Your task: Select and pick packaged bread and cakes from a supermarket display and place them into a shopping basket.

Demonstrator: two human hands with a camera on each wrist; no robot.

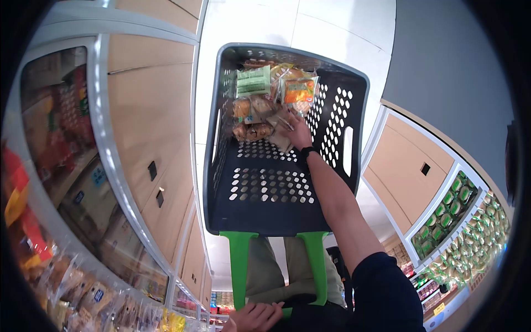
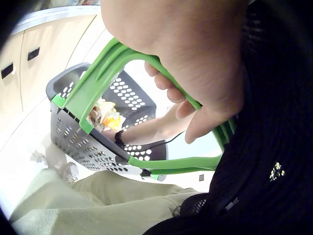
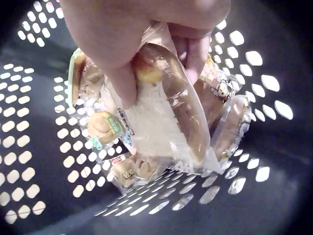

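My right hand reaches down into a dark grey shopping basket. In the right wrist view, thumb and fingers pinch the top of a clear plastic bag of bread, with a long brown loaf inside. Other wrapped breads lie under and around it: a green-labelled pack, an orange-labelled pack and a bag of brown rolls. Near my body, my left hand grips the basket's green handle; its fingers curl round the bar in the left wrist view.
Wooden cabinets with glass-fronted shelves line the left, and packaged breads stand at lower left. On the right is another cabinet beside rows of green-and-white packs. Pale floor tiles lie beyond the basket. My legs are just behind it.
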